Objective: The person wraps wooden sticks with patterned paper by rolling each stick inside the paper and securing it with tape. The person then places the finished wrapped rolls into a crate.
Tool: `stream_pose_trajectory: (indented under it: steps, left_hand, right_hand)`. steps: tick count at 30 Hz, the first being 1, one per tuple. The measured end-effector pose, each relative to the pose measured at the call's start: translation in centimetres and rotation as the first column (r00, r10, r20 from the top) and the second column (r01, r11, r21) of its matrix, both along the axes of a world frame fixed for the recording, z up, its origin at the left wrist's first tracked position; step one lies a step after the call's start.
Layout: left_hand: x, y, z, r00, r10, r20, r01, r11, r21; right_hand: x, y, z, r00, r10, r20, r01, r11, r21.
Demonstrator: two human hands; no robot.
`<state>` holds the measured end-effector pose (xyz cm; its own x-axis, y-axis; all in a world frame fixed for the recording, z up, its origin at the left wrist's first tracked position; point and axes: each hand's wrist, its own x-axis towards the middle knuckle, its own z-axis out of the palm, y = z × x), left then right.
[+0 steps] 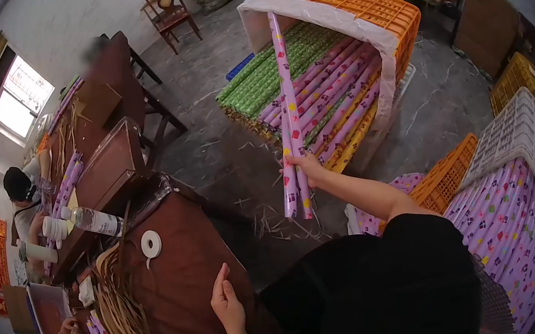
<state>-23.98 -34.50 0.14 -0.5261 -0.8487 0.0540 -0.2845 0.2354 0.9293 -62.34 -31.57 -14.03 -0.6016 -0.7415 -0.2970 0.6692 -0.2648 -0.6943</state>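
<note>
My right hand (307, 169) is wrapped round two long, thin purple rolls of patterned wrapping paper (287, 89), which cross each other and stand up in front of an orange basket (395, 2). The basket lies on its side with a white lining, and it holds many green rolls (280, 59) and purple, pink and yellow rolls. My left hand (227, 300) is held over the edge of the brown table (182, 288), fingers stretched out, with nothing in it. Nearest to it on the table is a white roll of tape (151, 244).
Brown paper strips (124, 317) lie along the table, beside a clear bottle (94, 221). Two other people (27, 183) work at the left. At right, a white crate (515, 125) holds purple rolls, next to an orange crate (443, 173). Scraps litter the grey floor (275, 224).
</note>
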Motion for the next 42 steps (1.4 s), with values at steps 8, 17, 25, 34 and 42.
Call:
stream_pose_trajectory:
  steps: [8,17,25,34,42]
  left_hand:
    - [-0.1,0.1,0.2,0.999,0.033,-0.023,-0.033,0.999,0.016]
    - [0.1,0.3,-0.1,0.999,0.037,-0.013,-0.037,0.999,-0.003]
    - [0.3,0.2,0.3,0.996,0.08,0.034,-0.08,0.997,-0.006]
    - [-3.0,-2.7,-0.9,0.998,-0.001,0.056,-0.002,0.999,0.042]
    - [-2.5,-3.3,-0.2,0.991,-0.082,0.102,0.079,0.996,0.033]
  right_hand:
    - [5.4,-0.8,-2.0,0.974,0.043,0.221,-0.04,0.999,-0.018]
    - [-6.8,-6.6,-0.7,0.959,-0.126,0.255,0.176,0.967,-0.183]
    - [-26.2,-14.0,-2.9,0.833,-0.516,0.2,0.517,0.854,0.054]
    - [-28.1,-19.3,-3.8,0.74,-0.31,-0.597,0.669,0.427,0.608]
    - [-22.6,-20.5,-2.5,0.582,0.273,-0.766,0.76,0.152,0.632]
